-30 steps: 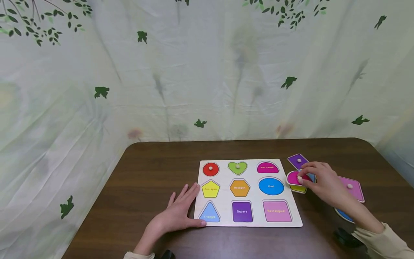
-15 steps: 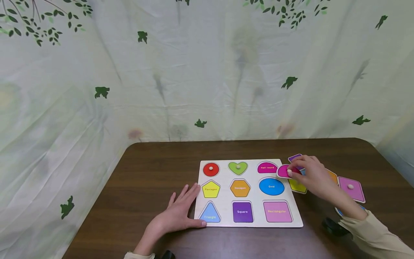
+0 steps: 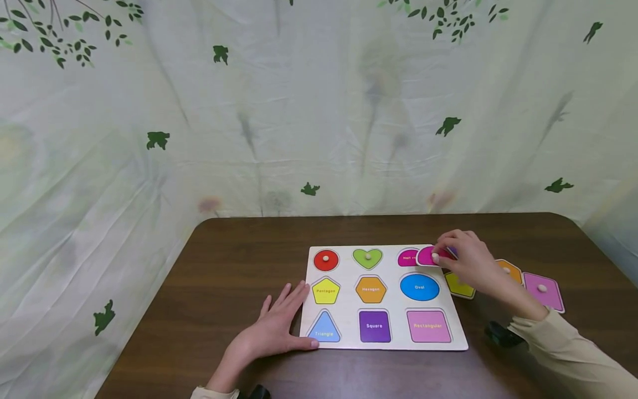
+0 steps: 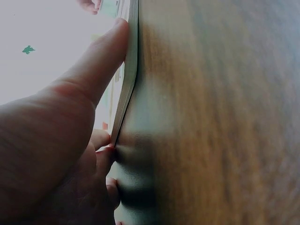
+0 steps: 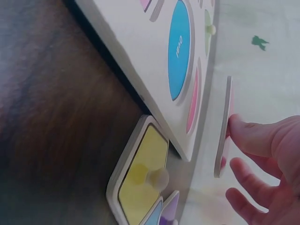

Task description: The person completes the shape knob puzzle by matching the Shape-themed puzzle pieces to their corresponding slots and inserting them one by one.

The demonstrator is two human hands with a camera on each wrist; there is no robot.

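Above the far right corner of the white board [image 3: 347, 324], my right hand [image 3: 471, 259] pinches the knob [image 3: 435, 257] of the pink half round [image 3: 425, 256], which hides part of its printed slot [image 3: 406, 258] and hangs clear of it. My left hand [image 3: 274, 326], fingers spread and thumb laid over the near left corner, rests along the left edge.

Two look done to me: the red circle [image 3: 326, 263] and green heart [image 3: 367, 259] sit in the far row. Seven slots show only print, so I judge seven left.

Toward the tabletop's [image 3: 249, 260] right edge lie a pink rectangle [image 3: 552, 291] and an orange hexagon [image 3: 505, 266]; a yellow piece [image 3: 457, 285] lies just beside the board's right edge. Purple [image 5: 169, 208] and blue [image 5: 153, 215] pieces show only partly, cut off in the right wrist view, and my forearm [image 3: 518, 302] may cover others. The left wrist view catches the board nearly edge-on, its slots unreadable.
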